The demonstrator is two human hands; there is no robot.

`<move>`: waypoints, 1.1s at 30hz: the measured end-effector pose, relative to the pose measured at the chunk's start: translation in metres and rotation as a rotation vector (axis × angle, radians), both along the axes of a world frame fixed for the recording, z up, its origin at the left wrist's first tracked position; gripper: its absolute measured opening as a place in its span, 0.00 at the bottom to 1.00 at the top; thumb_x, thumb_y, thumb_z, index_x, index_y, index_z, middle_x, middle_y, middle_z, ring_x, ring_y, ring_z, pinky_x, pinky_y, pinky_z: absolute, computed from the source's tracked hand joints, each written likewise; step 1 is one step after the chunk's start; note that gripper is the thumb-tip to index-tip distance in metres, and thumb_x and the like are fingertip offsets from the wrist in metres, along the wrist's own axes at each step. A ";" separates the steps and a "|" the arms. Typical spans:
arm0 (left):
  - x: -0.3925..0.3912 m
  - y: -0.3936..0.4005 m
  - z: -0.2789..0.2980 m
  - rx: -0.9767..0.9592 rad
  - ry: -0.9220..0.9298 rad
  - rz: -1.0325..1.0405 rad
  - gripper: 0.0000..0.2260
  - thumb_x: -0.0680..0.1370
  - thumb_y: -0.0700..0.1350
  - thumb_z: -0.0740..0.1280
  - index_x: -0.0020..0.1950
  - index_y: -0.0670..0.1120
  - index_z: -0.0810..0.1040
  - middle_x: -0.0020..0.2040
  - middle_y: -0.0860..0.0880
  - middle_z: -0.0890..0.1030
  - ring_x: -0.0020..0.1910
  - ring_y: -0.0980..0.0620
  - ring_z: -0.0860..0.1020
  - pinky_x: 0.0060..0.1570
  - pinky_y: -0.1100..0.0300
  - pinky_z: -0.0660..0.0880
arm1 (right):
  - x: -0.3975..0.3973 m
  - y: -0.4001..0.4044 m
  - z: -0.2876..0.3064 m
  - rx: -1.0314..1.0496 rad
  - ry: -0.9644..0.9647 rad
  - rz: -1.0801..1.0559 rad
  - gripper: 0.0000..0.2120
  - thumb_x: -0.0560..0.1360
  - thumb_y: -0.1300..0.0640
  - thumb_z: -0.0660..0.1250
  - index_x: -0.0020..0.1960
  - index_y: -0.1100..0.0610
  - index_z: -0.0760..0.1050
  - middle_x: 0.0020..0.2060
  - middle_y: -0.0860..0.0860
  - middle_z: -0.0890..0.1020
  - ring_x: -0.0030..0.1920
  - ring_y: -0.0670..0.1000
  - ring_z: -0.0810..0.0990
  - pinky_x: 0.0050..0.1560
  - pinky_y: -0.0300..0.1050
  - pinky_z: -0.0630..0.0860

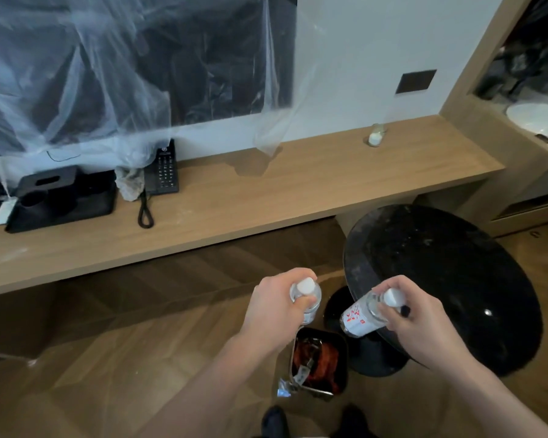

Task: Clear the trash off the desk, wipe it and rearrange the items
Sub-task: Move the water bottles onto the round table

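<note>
My left hand (274,306) grips a clear plastic bottle (89,298) with a white cap by its neck, hanging upright. Its point is better read at the bottle body (310,311). My right hand (415,317) grips a second clear bottle (359,317) with a red-printed label, tilted down to the left. Both bottles hang above a small dark trash bin (342,349) on the floor that holds red and dark wrappers. The long wooden desk (266,197) runs across the view behind my hands.
On the desk stand a black telephone (162,169), a black tray with holders (64,197), a crumpled wrapper (128,184) and a small white jar (375,139). Clear plastic sheeting (108,74) drapes over a dark screen. A round black table (456,279) stands at right.
</note>
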State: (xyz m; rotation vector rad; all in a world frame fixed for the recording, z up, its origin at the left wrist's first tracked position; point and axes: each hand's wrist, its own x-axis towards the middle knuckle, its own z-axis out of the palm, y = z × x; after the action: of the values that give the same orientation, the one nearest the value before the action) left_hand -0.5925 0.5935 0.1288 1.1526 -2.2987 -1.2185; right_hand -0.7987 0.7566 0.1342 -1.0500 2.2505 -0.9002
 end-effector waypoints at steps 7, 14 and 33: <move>-0.056 -0.001 -0.015 0.062 -0.014 0.009 0.12 0.80 0.48 0.73 0.62 0.60 0.80 0.56 0.61 0.83 0.57 0.56 0.80 0.55 0.59 0.80 | -0.051 -0.005 -0.017 0.023 -0.029 0.002 0.12 0.80 0.60 0.71 0.52 0.43 0.76 0.46 0.43 0.83 0.41 0.46 0.80 0.35 0.42 0.74; -0.161 0.004 -0.046 0.062 -0.115 0.092 0.12 0.77 0.47 0.74 0.57 0.60 0.81 0.54 0.60 0.84 0.53 0.56 0.80 0.55 0.57 0.78 | -0.140 -0.021 -0.034 0.043 -0.007 0.075 0.13 0.80 0.62 0.70 0.52 0.43 0.76 0.47 0.42 0.82 0.38 0.50 0.82 0.35 0.51 0.81; -0.306 0.016 -0.084 0.091 -0.267 0.255 0.16 0.81 0.43 0.68 0.67 0.57 0.79 0.63 0.53 0.82 0.60 0.48 0.79 0.58 0.58 0.73 | -0.274 -0.142 -0.110 0.177 0.083 0.316 0.15 0.79 0.61 0.70 0.49 0.40 0.73 0.43 0.44 0.82 0.41 0.47 0.82 0.44 0.55 0.84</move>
State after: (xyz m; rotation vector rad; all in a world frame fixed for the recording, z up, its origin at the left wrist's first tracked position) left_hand -0.8989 0.6095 0.0451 1.6723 -2.2037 -1.1408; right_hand -1.0723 0.6142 0.0243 -1.3303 2.1024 -0.5245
